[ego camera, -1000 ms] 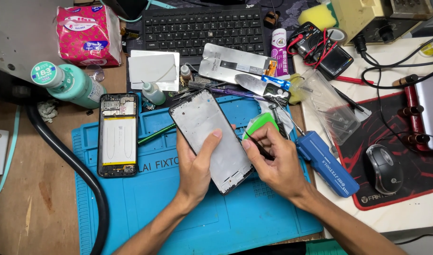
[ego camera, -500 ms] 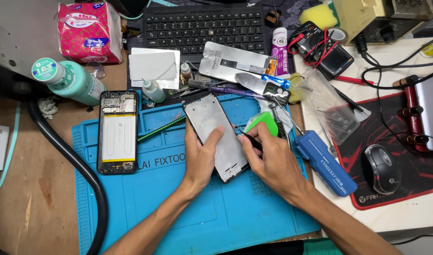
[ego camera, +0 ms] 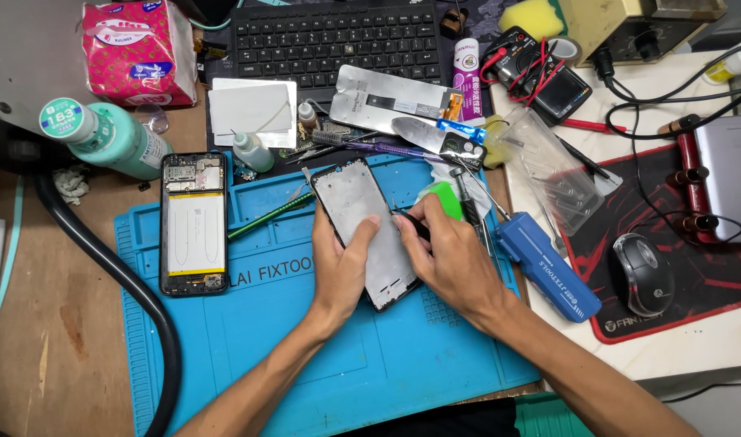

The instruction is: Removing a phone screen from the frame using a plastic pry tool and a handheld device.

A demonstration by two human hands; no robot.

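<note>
My left hand grips a phone screen frame, grey inside with a black rim, tilted above the blue work mat. My thumb lies across its face. My right hand pinches thin black tweezers whose tip touches the frame's right edge. An opened phone body with a white battery lies flat on the mat to the left.
A blue electric screwdriver, a green pry tool and loose tools lie right of the frame. Keyboard, tissue pack, green bottle, small dropper bottle, mouse, multimeter and a black hose surround the mat.
The camera view shifted slightly. My left hand turned the frame a little and my thumb slid across it. My right hand moved the tweezers onto the frame's right edge.
</note>
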